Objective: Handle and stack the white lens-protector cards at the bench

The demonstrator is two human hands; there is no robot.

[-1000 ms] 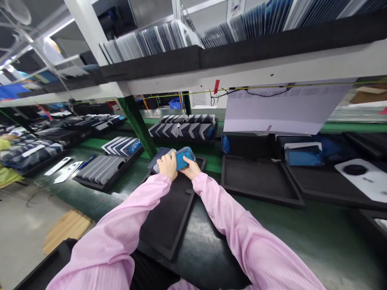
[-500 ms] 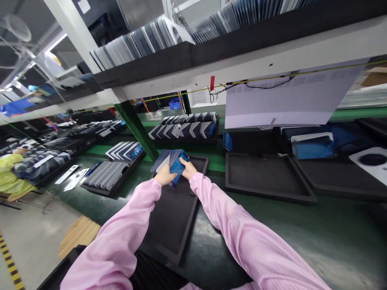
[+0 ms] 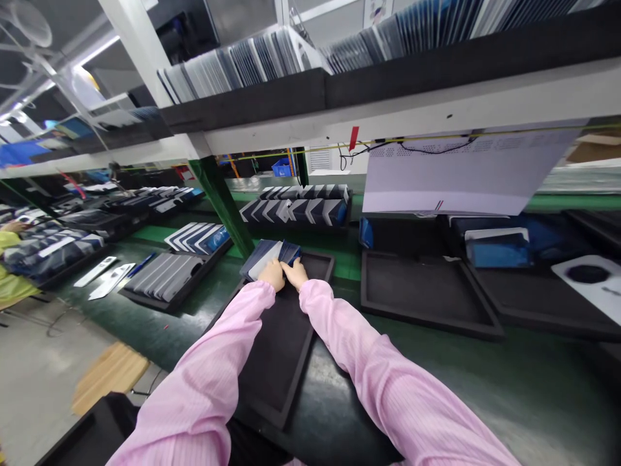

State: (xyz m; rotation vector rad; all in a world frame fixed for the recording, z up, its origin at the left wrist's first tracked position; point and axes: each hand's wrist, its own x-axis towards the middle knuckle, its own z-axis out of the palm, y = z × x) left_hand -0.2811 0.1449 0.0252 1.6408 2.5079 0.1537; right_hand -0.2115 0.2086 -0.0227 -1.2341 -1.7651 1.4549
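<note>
A row of thin flat panels [image 3: 262,257], dark blue and pale grey, leans at the far end of a long black tray [image 3: 274,353]. My left hand [image 3: 272,276] is closed on the near face of these panels, its thumb towards the right. Beside it, almost touching, my right hand [image 3: 295,274] grips the right end of the row, where the panels look bluer. The fingertips of both hands are partly hidden behind the panels. The near part of the tray is bare black.
Left of the tray, grey panels [image 3: 162,278] fill another black tray. White cut-out pieces [image 3: 111,280] and a blue pen [image 3: 140,264] lie nearby. A green post [image 3: 220,207] rises behind my hands to an overhead shelf [image 3: 272,123]. Another black tray [image 3: 427,291] is on the right.
The blue panel between my hands has gone down against the row in the tray. Both hands have lowered slightly and moved closer together.
</note>
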